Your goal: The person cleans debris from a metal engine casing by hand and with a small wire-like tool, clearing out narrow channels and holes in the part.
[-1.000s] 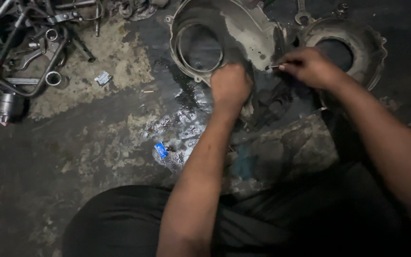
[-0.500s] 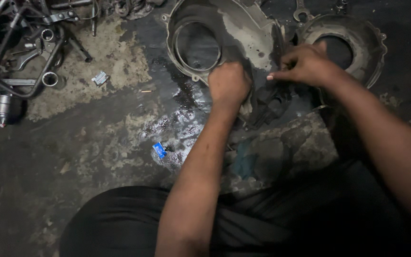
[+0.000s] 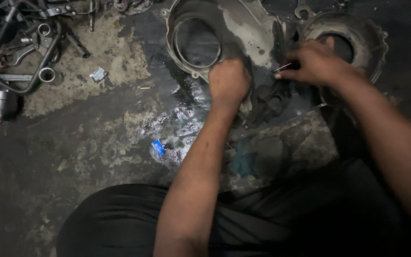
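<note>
A greasy metal engine cover [image 3: 243, 28] with a big round opening lies on the oily floor in front of me. My left hand [image 3: 228, 82] grips the cover's near edge with the fingers curled over it. My right hand [image 3: 313, 63] pinches a thin metal tool [image 3: 284, 67] whose tip points at the cover's right side. Behind that hand lies a second round metal housing [image 3: 357, 38] with a toothed rim.
A heap of wrenches, sockets and bent tubing [image 3: 20, 52] lies at the upper left. A small blue scrap [image 3: 158, 147] and crumpled foil [image 3: 177, 123] sit on the wet floor. My dark-trousered legs [image 3: 120, 219] fill the bottom.
My right hand has shifted slightly left and down with the thin tool, its tip closer to the cover. My left hand keeps its grip on the cover edge.
</note>
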